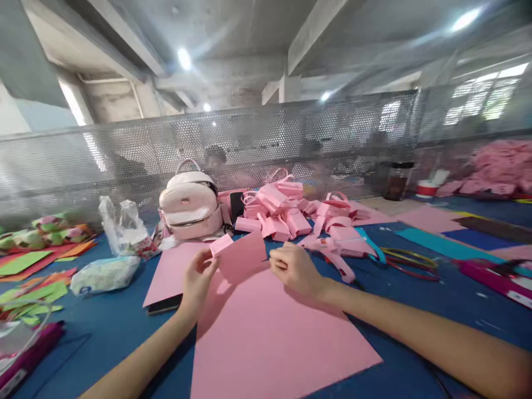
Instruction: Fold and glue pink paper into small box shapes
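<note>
My left hand (198, 277) pinches the left end of a pink foam or felt piece (245, 252), its end folded up into a small box-like flap. Close by the piece's right edge, my right hand (293, 269) is curled closed; what its fingers hold, if anything, is hidden. Under both hands lies a large pink sheet (282, 338) on the blue table. A pink glue gun (332, 252) rests just beyond my right hand. Behind the hands is a pile of small pink bags (278, 205) with handles.
A pale backpack (191, 205) stands at the back, beside a plastic bag (127, 227) and a tissue pack (105, 274). Coloured pieces (37, 288) lie left. Blue strips (449, 244), cables (409, 260) and a dark drink jar (397, 182) are right. A perforated metal screen (257, 133) borders the table.
</note>
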{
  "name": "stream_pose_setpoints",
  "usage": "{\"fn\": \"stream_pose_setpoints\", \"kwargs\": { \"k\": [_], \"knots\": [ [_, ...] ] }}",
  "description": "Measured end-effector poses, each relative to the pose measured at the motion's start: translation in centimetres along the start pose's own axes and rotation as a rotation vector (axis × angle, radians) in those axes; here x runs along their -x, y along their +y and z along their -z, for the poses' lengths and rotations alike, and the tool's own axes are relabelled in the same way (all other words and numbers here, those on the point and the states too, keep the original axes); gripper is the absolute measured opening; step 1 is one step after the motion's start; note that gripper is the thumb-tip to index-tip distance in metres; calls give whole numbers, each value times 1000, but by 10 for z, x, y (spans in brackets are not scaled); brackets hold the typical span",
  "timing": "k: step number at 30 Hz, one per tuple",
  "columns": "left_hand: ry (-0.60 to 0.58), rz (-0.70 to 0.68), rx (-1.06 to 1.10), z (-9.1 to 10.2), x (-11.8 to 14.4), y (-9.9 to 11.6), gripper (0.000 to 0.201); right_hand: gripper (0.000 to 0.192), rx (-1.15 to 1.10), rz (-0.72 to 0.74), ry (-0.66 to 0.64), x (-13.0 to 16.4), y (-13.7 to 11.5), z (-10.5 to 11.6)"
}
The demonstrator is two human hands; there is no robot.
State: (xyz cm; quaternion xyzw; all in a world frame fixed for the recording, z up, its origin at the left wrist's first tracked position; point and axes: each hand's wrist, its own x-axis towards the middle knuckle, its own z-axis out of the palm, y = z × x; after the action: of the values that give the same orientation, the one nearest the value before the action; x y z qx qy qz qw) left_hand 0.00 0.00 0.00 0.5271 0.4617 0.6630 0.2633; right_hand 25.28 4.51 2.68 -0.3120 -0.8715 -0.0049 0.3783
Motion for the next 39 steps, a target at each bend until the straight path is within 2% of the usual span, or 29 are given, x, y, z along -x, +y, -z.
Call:
{"fn": "stream_pose_setpoints", "kwargs": {
  "k": [10, 20, 25, 30, 35, 39],
  "knots": [
    [-7, -4, 10, -1, 0, 3, 26, 29, 52, -46, -42, 2, 0, 1],
    [61, -33, 14, 1, -3, 8, 29, 16, 250, -118, -227, 2, 0, -2],
    [54, -27, 7, 0, -3, 7, 29, 20, 387, -165, -294, 0, 2, -2],
    [50, -20, -3, 0, -1, 5, 29, 32, 458, -150, -355, 0, 2, -2],
    [49, -18, -7, 0, -2, 4, 29, 24, 457, -132, -393, -1, 1, -1],
    [43, -16, -6, 0, -2, 4, 28, 28, 439, -100, -435, 2, 2, -3]
  ]
}}
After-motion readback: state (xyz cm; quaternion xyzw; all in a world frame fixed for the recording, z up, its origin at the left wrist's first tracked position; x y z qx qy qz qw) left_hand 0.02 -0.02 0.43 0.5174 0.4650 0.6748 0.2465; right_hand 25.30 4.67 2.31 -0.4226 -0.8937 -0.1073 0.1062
